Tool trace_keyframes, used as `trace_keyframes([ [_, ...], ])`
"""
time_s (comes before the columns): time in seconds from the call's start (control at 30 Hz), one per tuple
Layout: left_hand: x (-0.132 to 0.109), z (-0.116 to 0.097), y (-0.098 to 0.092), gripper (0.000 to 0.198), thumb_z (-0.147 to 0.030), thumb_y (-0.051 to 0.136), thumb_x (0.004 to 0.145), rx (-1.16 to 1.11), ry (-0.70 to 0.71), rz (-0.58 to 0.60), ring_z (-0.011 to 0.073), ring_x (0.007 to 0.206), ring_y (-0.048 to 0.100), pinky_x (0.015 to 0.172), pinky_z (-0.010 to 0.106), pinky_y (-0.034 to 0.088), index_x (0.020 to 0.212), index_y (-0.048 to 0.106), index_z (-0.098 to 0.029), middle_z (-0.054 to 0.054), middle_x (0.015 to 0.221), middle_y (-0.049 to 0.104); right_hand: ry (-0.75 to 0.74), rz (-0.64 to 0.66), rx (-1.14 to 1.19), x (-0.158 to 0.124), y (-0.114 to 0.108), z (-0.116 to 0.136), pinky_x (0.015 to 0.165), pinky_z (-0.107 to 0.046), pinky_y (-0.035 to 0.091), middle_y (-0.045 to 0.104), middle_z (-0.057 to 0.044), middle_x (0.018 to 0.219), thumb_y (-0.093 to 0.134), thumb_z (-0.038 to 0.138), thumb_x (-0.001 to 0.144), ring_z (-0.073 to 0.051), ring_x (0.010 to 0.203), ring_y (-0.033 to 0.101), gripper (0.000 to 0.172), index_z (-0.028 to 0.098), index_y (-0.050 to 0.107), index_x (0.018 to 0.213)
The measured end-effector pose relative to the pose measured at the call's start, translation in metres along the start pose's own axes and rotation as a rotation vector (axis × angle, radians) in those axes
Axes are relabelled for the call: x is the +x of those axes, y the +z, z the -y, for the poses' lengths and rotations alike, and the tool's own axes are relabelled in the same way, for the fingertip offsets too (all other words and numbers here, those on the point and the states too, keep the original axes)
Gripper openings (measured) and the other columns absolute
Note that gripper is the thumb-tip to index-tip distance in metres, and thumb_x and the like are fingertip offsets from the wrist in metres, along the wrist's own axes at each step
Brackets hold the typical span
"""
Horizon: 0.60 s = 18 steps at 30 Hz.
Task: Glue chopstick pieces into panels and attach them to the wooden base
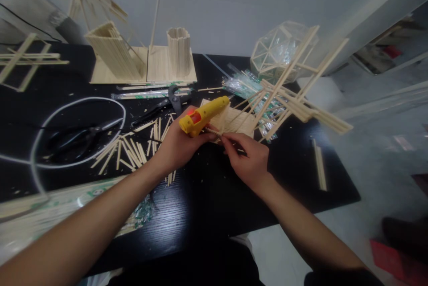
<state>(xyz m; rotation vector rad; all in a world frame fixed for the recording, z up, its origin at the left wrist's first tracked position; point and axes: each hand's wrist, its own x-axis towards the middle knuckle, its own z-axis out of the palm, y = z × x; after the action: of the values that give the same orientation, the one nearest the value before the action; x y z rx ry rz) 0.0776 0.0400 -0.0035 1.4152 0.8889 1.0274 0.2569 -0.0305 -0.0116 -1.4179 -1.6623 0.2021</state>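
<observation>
My left hand [180, 143] is closed around a yellow hot glue gun [209, 112] with a red part at its rear. The nozzle points right and slightly away from me. My right hand [249, 157] is closed, thumb and fingers pinching the end of a small wooden stick piece [216, 132], close to my left fingertips. Just beyond both hands lies a flat panel of wooden sticks [242, 121], partly hidden by the glue gun and fingers. A windmill-like frame of sticks [290, 90] leans over the panel's right side.
Loose cut sticks [130, 152] lie left of my hands, near black-handled pliers [174, 99] and a looped white cord [78, 101]. Stick towers [179, 52] stand at the back. A geodesic stick frame [267, 50] is behind right; plastic-wrapped sticks [63, 201] lie front left.
</observation>
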Motion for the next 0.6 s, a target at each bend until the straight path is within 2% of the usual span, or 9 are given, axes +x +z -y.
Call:
trace_keyframes([
  [0.6, -0.0002, 0.0000, 0.0004, 0.033, -0.020, 0.084, 0.076, 0.020, 0.011, -0.003, 0.0186, 0.086, 0.075, 0.084, 0.032, 0.062, 0.094, 0.056, -0.021, 0.000, 0.089, 0.075, 0.003, 0.002, 0.018, -0.0001, -0.0003, 0.0020, 0.065, -0.028, 0.067, 0.082, -0.002, 0.089, 0.066, 0.020, 0.097, -0.017, 0.068, 0.078, 0.011, 0.023, 0.077, 0.097],
])
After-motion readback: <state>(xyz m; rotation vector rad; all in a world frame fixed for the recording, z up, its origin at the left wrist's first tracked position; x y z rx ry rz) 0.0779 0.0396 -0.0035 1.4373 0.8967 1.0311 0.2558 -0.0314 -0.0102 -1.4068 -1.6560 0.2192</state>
